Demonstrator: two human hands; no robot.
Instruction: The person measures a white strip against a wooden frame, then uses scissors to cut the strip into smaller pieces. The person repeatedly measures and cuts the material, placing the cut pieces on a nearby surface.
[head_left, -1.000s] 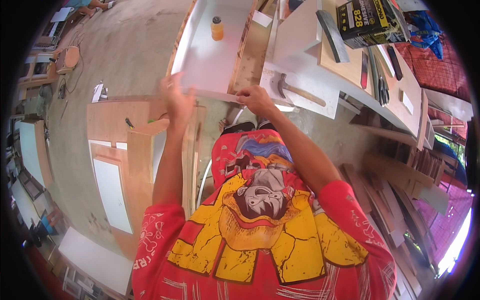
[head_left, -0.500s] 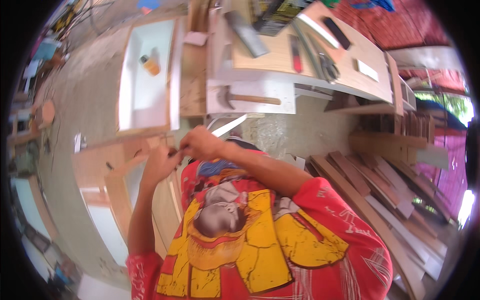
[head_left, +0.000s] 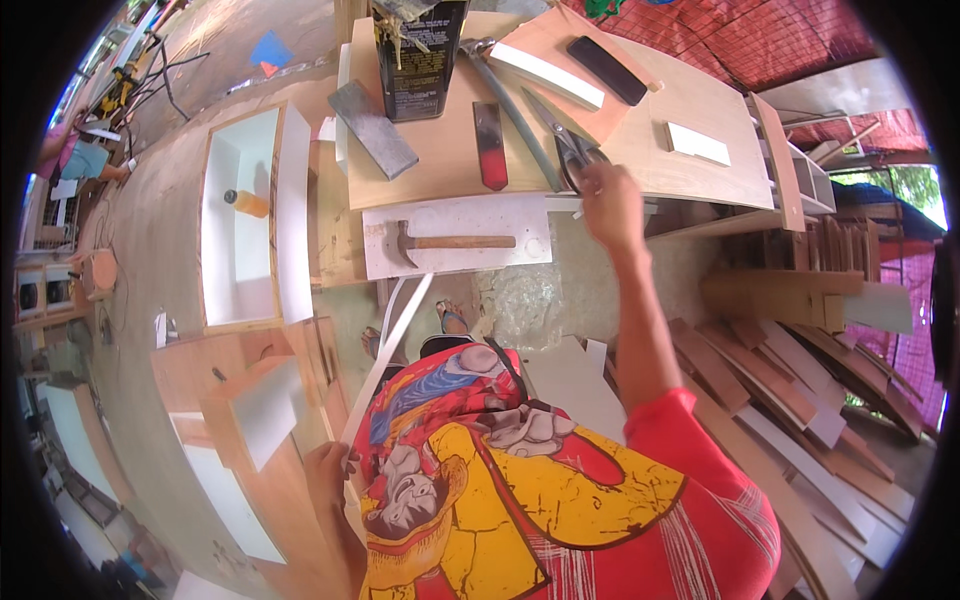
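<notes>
- On table [head_left: 440, 170]: right hand [head_left: 612, 205], fingers curled onto scissors [head_left: 568, 148] handles.
- Beside thigh: left hand [head_left: 328, 470], fingers closed round white strip [head_left: 390, 350].
- Upright dark can [head_left: 418, 60]; white drawer box [head_left: 245, 215] holding orange bottle [head_left: 247, 203].

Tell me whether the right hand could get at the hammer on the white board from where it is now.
Probably yes. The right hand is at the scissors, and the hammer lies uncovered on the white board just beside it.
</notes>
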